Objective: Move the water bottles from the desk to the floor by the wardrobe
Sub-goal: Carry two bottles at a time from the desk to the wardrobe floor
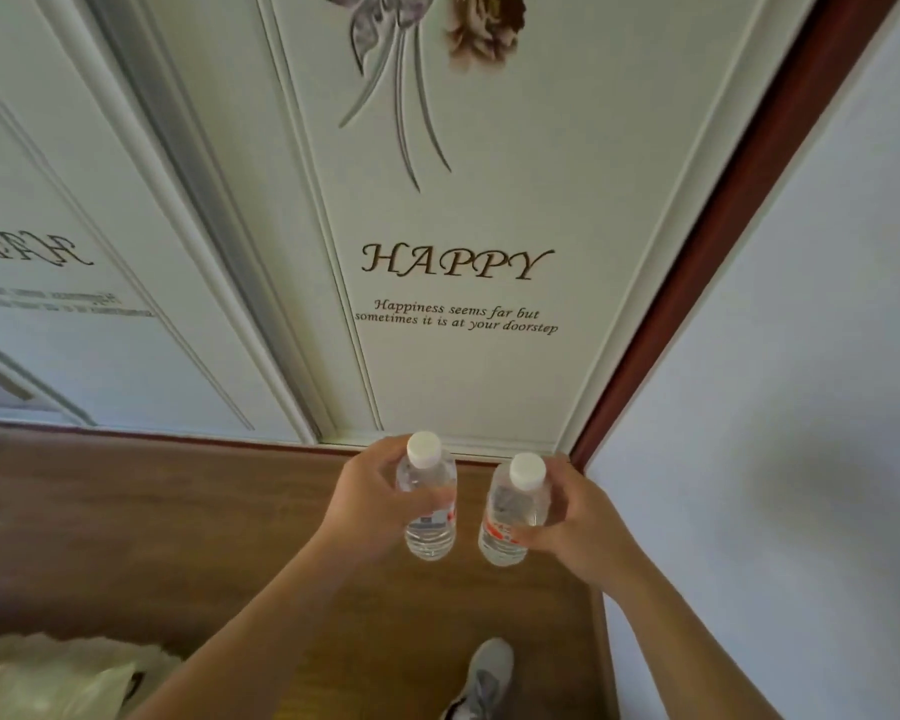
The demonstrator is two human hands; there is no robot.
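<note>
I look down at two clear water bottles with white caps and red-and-white labels. My left hand [372,493] grips the left bottle [430,504] around its upper body. My right hand [575,517] grips the right bottle [513,511] the same way. Both bottles are upright, side by side and slightly apart, low over the wooden floor [178,537]. They are close to the foot of the white wardrobe door [463,366] printed with "HAPPY". Whether their bases touch the floor I cannot tell.
A pale wall [775,407] runs along the right, with a dark red wardrobe frame [697,283] between it and the door. My grey shoe [481,678] stands below the bottles. A light plastic bag [48,678] lies at the bottom left. A second wardrobe door [74,226] is at the left.
</note>
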